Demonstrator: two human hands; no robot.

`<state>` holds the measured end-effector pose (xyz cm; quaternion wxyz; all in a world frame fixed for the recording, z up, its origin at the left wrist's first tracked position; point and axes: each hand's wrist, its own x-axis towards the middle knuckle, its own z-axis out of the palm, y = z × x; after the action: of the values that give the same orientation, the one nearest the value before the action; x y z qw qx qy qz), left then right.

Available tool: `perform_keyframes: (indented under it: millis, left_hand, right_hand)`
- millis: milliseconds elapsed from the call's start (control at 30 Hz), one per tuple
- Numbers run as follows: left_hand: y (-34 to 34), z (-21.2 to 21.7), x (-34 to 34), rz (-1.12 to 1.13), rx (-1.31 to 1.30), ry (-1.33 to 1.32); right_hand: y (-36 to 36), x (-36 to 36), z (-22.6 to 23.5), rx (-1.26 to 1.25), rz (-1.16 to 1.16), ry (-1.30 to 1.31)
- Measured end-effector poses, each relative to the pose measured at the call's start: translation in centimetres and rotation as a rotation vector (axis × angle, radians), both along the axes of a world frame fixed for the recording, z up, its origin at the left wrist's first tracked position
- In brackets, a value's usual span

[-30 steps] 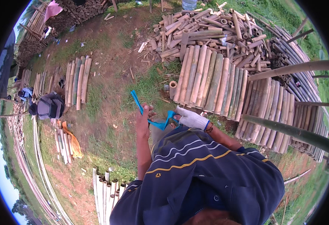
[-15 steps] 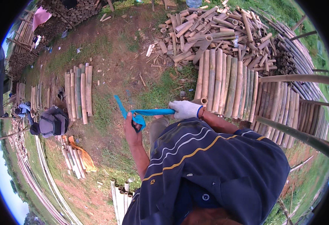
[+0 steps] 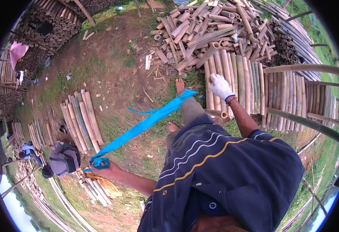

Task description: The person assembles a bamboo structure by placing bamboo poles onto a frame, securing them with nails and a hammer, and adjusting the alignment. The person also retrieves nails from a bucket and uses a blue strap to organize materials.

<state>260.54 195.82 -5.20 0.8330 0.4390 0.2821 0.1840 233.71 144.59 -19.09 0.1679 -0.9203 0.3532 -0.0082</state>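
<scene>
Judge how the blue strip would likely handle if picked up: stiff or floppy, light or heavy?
The blue strip is probably floppy, since it bunches up at the left hand. It is likely light for its size, as it looks thin and flat.

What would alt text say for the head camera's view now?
A person's bare left hand grips a long blue strip, its far end loose near the white-gloved right hand, which shows against a row of cut bamboo poles; a jumbled bamboo heap lies beyond.
</scene>
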Motion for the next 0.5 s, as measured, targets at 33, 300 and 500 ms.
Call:
perform_keyframes:
  millis: [33, 300, 500]
  left_hand:
    - [0.0, -1.5, 1.1, -0.067, 0.061, 0.051]
    - [-16.9, -17.5, 6.0, -0.961, 0.562, 0.669]
    - [-37.8, -23.5, 4.9, -1.645, 0.909, 0.668]
  right_hand:
    - [-2.0, 1.2, -1.0, 0.038, -0.073, -0.063]
    - [-11.9, 12.1, -13.2, 0.478, -0.088, -0.005]
    - [-21.9, 21.0, -34.3, 0.946, -0.471, 0.074]
